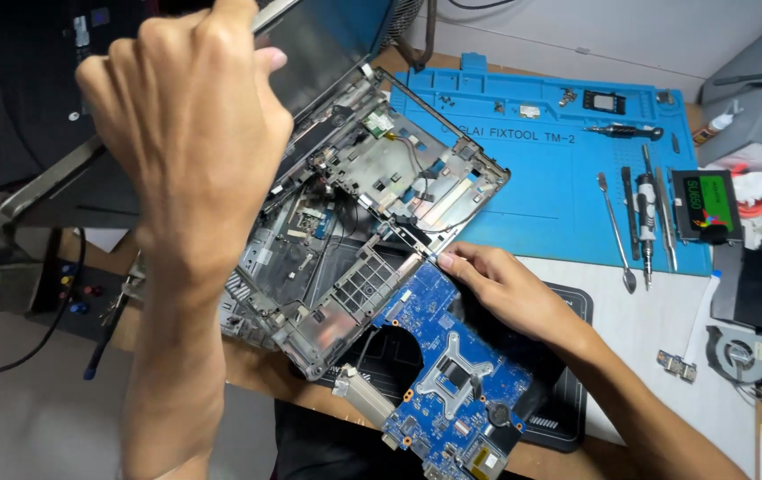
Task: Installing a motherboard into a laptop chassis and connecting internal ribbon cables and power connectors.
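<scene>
Two bare forearms, sleeveless — no gloves, no rings

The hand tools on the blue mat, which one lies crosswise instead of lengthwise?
The black-handled screwdriver near the blue mat's far edge lies sideways; the spudger and its neighbours lie lengthwise.

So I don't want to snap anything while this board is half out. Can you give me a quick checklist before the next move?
1. Left hand holding the lid open: ok.
2. Right hand fingers at the board's upper edge: ok.
3. Board lifted off the chassis, over the black mat: ok.
4. Cables under the board unplugged: cannot tell.
5. Loose wires across the chassis out of the way: cannot tell.
6. Tools on the blue mat, away from the board: ok.
</scene>
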